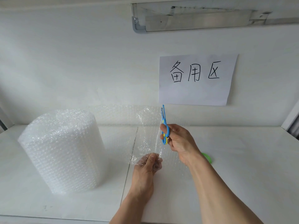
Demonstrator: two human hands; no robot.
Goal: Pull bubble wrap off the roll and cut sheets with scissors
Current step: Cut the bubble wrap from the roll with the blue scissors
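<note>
Wall sign reads 备用区; left hand pinches bubble wrap, right grips scissors

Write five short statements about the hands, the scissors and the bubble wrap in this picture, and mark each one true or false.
1. The right hand holds the blue scissors. True.
2. The scissors point down at the table. False: their blades point up, toward the wall.
3. The left hand pinches the near edge of the bubble wrap sheet. True.
4. The bubble wrap roll lies on its side to the right of the hands. False: it stands on end on the table, to their left.
5. A paper sign with handwritten characters hangs on the wall. True.
</note>
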